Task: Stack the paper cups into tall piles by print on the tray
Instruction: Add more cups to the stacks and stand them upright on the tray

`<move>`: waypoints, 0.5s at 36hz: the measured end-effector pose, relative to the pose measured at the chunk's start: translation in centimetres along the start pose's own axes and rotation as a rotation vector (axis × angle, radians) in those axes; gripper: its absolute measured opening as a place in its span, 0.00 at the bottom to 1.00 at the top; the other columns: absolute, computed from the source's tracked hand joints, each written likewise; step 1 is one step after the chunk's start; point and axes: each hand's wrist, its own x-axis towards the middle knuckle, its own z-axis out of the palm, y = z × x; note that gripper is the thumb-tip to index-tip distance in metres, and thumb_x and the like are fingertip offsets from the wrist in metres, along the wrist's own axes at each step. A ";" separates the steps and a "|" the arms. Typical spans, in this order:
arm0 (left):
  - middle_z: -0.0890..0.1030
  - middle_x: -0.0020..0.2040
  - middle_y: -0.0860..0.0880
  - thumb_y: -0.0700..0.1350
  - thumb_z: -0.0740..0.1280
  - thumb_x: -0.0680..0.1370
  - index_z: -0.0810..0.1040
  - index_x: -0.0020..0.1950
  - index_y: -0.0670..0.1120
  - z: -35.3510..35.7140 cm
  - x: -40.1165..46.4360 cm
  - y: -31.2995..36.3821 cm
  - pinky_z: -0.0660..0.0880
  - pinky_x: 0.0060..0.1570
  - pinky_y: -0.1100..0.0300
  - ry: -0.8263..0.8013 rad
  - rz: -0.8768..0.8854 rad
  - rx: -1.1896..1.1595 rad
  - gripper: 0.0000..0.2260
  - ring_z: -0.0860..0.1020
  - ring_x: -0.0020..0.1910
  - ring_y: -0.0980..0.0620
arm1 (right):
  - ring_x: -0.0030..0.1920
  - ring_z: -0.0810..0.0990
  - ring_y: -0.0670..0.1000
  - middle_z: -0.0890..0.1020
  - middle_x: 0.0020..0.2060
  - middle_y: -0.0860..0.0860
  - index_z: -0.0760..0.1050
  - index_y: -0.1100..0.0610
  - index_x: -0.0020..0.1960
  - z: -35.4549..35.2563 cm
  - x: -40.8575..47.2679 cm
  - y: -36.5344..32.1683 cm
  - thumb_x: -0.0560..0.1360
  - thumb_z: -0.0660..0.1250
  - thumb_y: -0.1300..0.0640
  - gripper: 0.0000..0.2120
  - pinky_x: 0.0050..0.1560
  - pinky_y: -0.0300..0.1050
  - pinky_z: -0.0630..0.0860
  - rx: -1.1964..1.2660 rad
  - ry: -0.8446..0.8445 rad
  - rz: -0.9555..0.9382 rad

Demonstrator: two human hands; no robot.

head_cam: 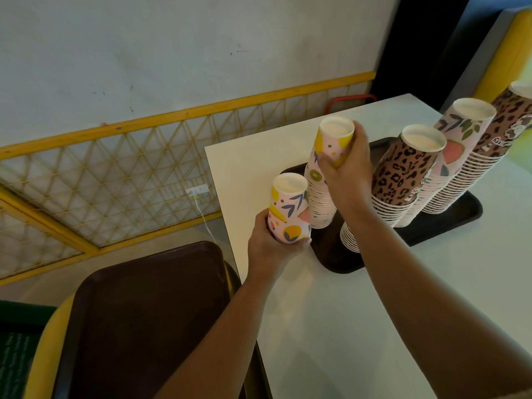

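Nearest of all, 2 bare forearms reaching up from the bottom edge, with a second dark tray (144,312) lying below on a yellow seat, left of the white table (331,326)

Left hand (269,249) wrapped round the lower part of a short stack of fruit-print cups (289,210), upside down, bases up, held upright just off the near left corner of the tray (334,260); fingers curled round the rims, thumb hidden

Right hand (349,168) gripping the top of the tall fruit-print pile (328,168) on the tray, fingers closed around the uppermost cup (335,139), pile leaning slightly away to the right

Same print in both hands, so a match by pattern. Held stack below and to the left of the tall pile's top, long axis near vertical, roughly parallel to the pile. Left hand nearer the held cups, right hand already on the pile's top

Likely next: lifting the held stack up and right, over the pile's base-up top, then sleeving it down; right hand probably steadying, then clearing the top first

Elsewhere on the tray: 2 leopard-print piles (403,171) (506,122), another fruit-print pile (457,139) between them, and 1 low white stack (349,239) partly hidden behind the right forearm

Risk: tall pile tipping under a sideways nudge
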 end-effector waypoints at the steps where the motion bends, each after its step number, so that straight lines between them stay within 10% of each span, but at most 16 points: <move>1: 0.74 0.49 0.64 0.42 0.80 0.61 0.68 0.60 0.51 -0.1 0.0 0.1 0.72 0.42 0.78 0.002 0.002 0.000 0.32 0.75 0.48 0.65 | 0.66 0.65 0.44 0.65 0.69 0.53 0.56 0.59 0.73 -0.1 -0.5 -0.3 0.74 0.66 0.59 0.31 0.59 0.22 0.62 -0.002 0.024 -0.017; 7: 0.79 0.53 0.54 0.39 0.81 0.60 0.71 0.62 0.47 -0.2 0.1 0.4 0.74 0.42 0.74 0.020 -0.016 -0.052 0.34 0.78 0.49 0.58 | 0.66 0.65 0.51 0.67 0.65 0.62 0.62 0.68 0.68 -0.9 -4.5 -2.9 0.74 0.66 0.57 0.28 0.64 0.32 0.64 -0.021 0.136 -0.375; 12: 0.80 0.55 0.54 0.48 0.80 0.57 0.71 0.62 0.49 -0.2 0.2 1.8 0.77 0.50 0.63 0.015 0.014 -0.070 0.36 0.79 0.53 0.57 | 0.60 0.67 0.41 0.71 0.61 0.49 0.64 0.59 0.68 -0.3 -6.5 -2.0 0.68 0.73 0.48 0.34 0.55 0.34 0.69 -0.078 -0.190 -0.198; 18: 0.78 0.50 0.59 0.38 0.79 0.60 0.70 0.64 0.45 -0.3 0.2 3.4 0.72 0.45 0.77 -0.010 0.108 -0.033 0.34 0.77 0.49 0.65 | 0.61 0.74 0.48 0.75 0.62 0.50 0.59 0.54 0.71 -0.3 -6.7 -1.8 0.66 0.75 0.49 0.40 0.60 0.45 0.75 -0.072 -0.389 -0.048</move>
